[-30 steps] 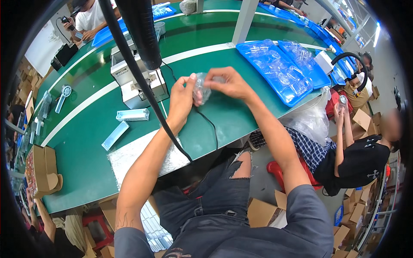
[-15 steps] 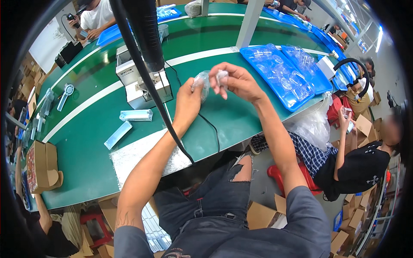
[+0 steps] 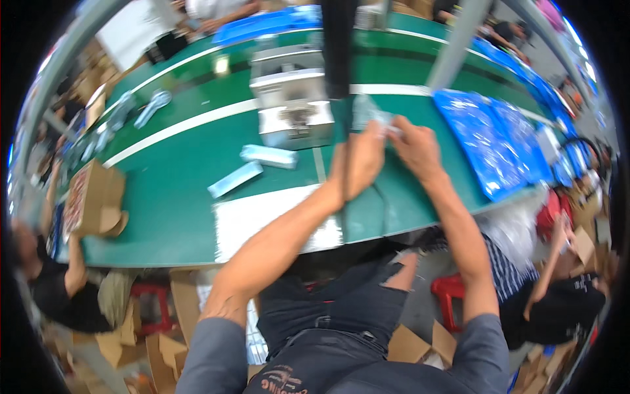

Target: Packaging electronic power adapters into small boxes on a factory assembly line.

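Note:
My left hand (image 3: 365, 159) is closed on a thin clear plastic piece (image 3: 367, 113), which sticks up beyond its fingers, blurred by motion. Right beside it, the fingers of my right hand (image 3: 418, 150) are pinched together on a small whitish plastic piece (image 3: 394, 130), partly hidden between the fingertips. Both hands meet above the green table. To the left of them stands a grey-white metal machine (image 3: 293, 98). Two pale blue open boxes, one lengthwise box (image 3: 269, 156) and one slanted box (image 3: 235, 180), lie left of my left forearm.
A silvery sheet (image 3: 275, 223) lies at the near table edge. Blue trays (image 3: 489, 148) with clear plastic parts are on the right. A dark vertical post (image 3: 338, 52) passes in front of the view. A cardboard box (image 3: 98, 197) stands at left; people sit on both sides.
My hands have come together at the plastic piece; before, they were slightly apart. The view has turned left, so the table and machine appear shifted rightward.

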The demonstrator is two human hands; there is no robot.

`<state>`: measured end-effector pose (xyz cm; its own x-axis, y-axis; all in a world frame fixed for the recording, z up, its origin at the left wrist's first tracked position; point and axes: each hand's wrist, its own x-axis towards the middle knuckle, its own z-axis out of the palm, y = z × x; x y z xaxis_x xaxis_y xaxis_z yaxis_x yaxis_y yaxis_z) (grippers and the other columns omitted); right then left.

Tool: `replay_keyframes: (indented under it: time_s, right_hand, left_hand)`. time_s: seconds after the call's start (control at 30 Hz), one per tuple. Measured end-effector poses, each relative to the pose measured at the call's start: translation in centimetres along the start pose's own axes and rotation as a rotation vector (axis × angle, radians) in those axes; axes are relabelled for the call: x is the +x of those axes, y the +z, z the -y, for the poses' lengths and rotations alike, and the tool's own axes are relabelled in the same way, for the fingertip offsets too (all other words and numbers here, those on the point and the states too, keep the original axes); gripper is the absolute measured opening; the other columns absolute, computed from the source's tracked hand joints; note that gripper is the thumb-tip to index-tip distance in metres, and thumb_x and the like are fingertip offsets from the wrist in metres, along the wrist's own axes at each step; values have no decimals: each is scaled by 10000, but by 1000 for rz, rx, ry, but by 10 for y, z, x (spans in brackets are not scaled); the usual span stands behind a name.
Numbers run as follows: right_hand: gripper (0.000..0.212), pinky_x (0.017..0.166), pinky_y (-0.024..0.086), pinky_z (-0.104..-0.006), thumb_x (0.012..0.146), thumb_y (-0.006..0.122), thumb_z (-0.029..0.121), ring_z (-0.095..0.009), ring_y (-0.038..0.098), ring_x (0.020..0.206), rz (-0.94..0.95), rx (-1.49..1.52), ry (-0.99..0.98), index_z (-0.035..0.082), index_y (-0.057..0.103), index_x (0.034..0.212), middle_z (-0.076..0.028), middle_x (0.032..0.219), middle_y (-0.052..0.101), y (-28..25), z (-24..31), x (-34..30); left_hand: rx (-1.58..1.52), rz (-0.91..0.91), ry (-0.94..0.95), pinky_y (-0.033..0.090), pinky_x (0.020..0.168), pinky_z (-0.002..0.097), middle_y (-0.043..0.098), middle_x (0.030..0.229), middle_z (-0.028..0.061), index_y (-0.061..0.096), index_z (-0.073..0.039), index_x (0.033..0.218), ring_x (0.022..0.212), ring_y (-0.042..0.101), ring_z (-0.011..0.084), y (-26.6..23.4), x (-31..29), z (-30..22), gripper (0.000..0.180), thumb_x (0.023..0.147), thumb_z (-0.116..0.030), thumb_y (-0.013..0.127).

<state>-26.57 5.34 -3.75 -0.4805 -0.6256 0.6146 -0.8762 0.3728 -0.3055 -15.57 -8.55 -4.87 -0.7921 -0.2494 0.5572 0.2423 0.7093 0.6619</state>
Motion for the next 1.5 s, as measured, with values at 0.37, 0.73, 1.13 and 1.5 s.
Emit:
replay_keyframes:
  time_s: [0.37,0.73,1.13,1.5]
  right_hand:
    - [95,692,458,-451,978,544,69,-414,543,779,106,294,-118,-23,538,954,-183,852,537,20,5,-3]
    - [228,616,416,-242,814,722,-5,-108,504,742,-134,560,78,30,509,888,-9,814,477,4,7,11]
    - [201,573,353,-267,858,739,128,-80,408,668,-91,371,169,49,588,966,-12,725,432,-1,-4,10]
    - [208,619,426,-275,823,685,15,-76,448,764,-42,492,142,52,481,811,18,770,484,25,-22,38]
  left_hand:
    - [143,-23,61,497,713,536,610,891,227,532,12,986,829,621,453,-4,-1,12,119,981,-107,540]
    - [53,120,279,442,852,475,546,1017,163,594,-2,958,958,565,359,-16,-3,-9,148,976,-148,574]
    - [-81,461,562,486,780,447,550,922,133,613,-13,874,896,597,334,-15,-4,-17,164,939,-163,614]
    - [-37,716,434,415,519,440,544,525,132,561,-37,529,532,558,349,-16,-12,-32,480,845,-377,682]
